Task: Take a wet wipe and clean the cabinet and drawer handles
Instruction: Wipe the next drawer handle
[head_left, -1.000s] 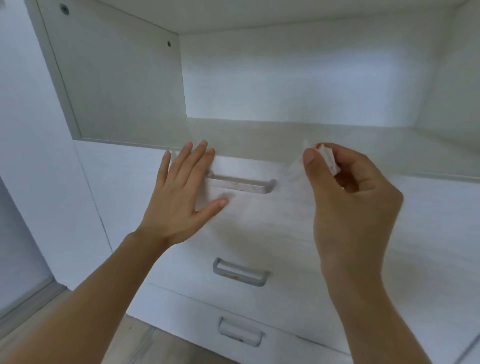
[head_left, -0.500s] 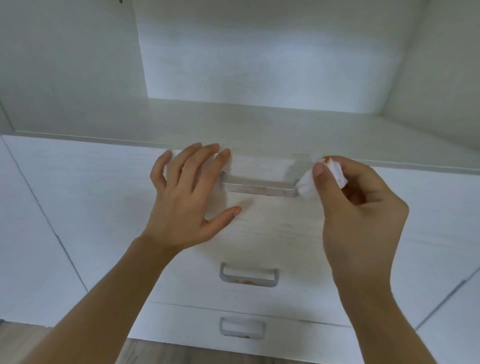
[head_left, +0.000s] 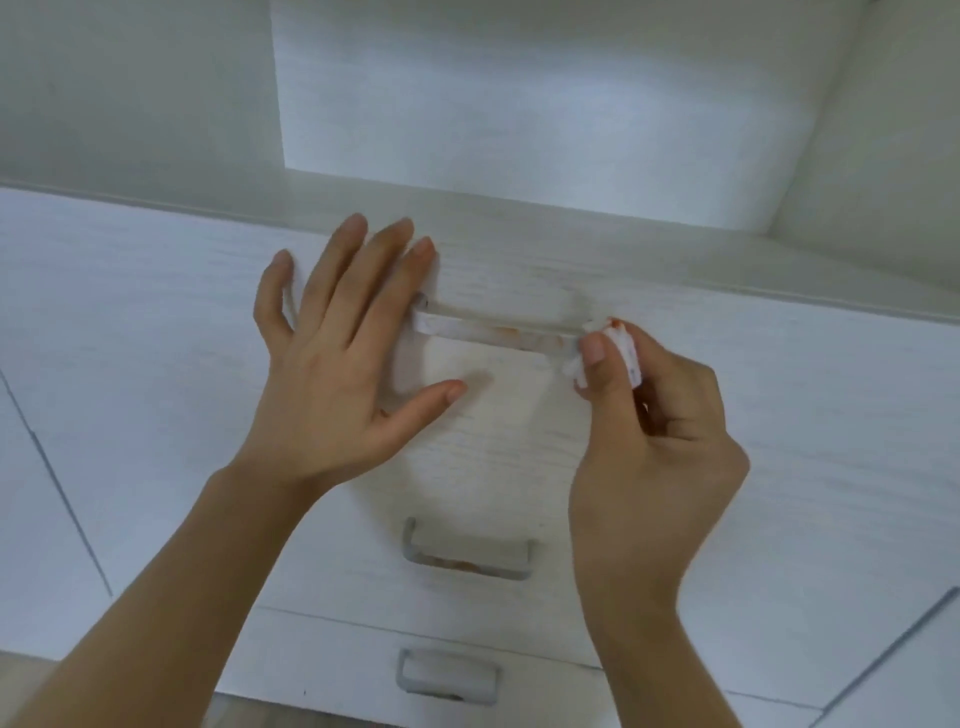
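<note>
A folded white wet wipe with orange smears is pinched in my right hand and presses on the right end of the top drawer handle. That grey bar handle carries orange stains along its middle. My left hand lies flat and open on the top drawer front, its fingers spread beside the handle's left end. Below, the middle drawer handle also shows orange marks. The bottom drawer handle sits lowest.
The white wood-grain cabinet has an open shelf recess above the drawers. Closed door panels flank the drawers on the left and right. A strip of wooden floor shows at the bottom left.
The view has shifted closer and more square to the drawers. My right hand has brought the wipe from in front of the drawer onto the handle's right end. My left hand stays flat on the drawer front.
</note>
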